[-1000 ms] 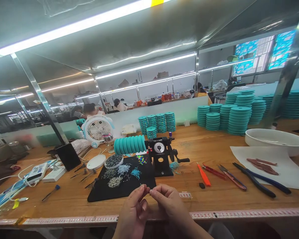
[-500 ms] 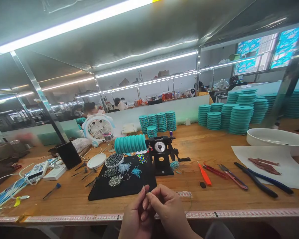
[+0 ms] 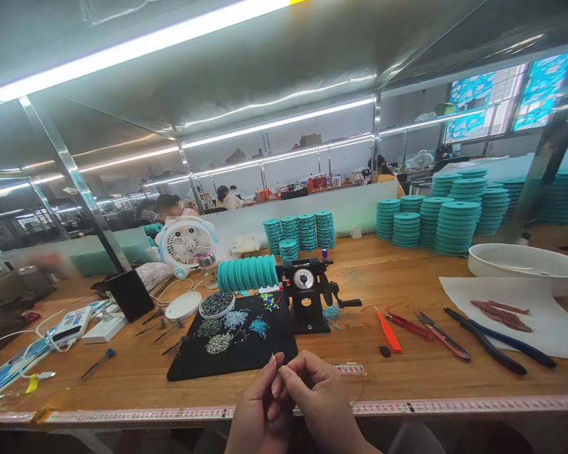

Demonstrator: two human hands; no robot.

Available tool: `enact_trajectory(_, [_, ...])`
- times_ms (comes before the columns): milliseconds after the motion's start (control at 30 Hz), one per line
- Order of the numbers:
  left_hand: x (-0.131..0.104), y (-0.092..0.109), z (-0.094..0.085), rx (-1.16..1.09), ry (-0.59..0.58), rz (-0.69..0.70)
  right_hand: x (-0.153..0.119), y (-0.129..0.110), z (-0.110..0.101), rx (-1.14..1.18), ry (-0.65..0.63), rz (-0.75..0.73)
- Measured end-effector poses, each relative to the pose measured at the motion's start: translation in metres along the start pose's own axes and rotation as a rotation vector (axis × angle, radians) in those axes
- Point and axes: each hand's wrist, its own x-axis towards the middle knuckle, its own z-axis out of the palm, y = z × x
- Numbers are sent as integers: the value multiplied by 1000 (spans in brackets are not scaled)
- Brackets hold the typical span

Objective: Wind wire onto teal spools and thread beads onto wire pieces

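My left hand (image 3: 261, 403) and my right hand (image 3: 319, 396) meet above the front edge of the bench. Thumb and forefinger of each are pinched together. A tiny pale tip (image 3: 273, 357) pokes out from the left fingertips; the rest of it is hidden. A thin line (image 3: 361, 386) curves over the wood just right of my right hand, though I cannot see where it ends. Just beyond the hands lies a black mat (image 3: 265, 358). It bears small metal parts (image 3: 219, 343), clear pieces (image 3: 235, 320), blue-green bits (image 3: 259, 326) and coloured beads (image 3: 269, 302).
Behind the mat stands a black hand-crank winder (image 3: 307, 296) carrying teal spools (image 3: 247, 273). To the right lie an orange-handled tool (image 3: 389, 331), scissors-like cutters (image 3: 442, 337), blue pliers (image 3: 499, 343) and a white bowl (image 3: 525, 261). Stacked teal spools (image 3: 459, 230) stand farther back. A tape measure (image 3: 170, 413) lines the front edge.
Almost nothing differs. Both hands keep the same pinch, with the fingers shifted only very slightly.
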Motion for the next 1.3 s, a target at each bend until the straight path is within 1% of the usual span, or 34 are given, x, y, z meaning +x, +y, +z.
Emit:
enact_trajectory(167, [2,-1,-5,-48,-33,6,0,1,1,-10,11,14])
enact_trajectory(333, [3,-1,-3,-89,24,0,0,-2,1,-7,7,3])
enact_trajectory(433, [3,0,-2,-97,31,-8,-1,-2,2,10,-5,-1])
enact_trajectory(633, [5,-1,-6,-80,7,-1,0,2,0,-1,0,1])
enact_trajectory(767, [5,-3,-7,-49,-16,-9,1,7,-3,-71,38,1])
enact_trajectory(867, [4,-3,-6,-18,-29,15,1,9,-3,-114,60,-12])
enact_trajectory(967, [3,-5,-6,26,-21,62,0,7,-2,-107,64,-19])
enact_trajectory(1067, [2,-7,-4,127,3,136,0,4,-2,-53,30,-7])
enact_trajectory(1167, [1,-9,-3,268,32,263,2,4,-4,28,21,49])
enact_trajectory(1300, [0,-10,-10,556,86,523,7,9,-10,221,40,221])
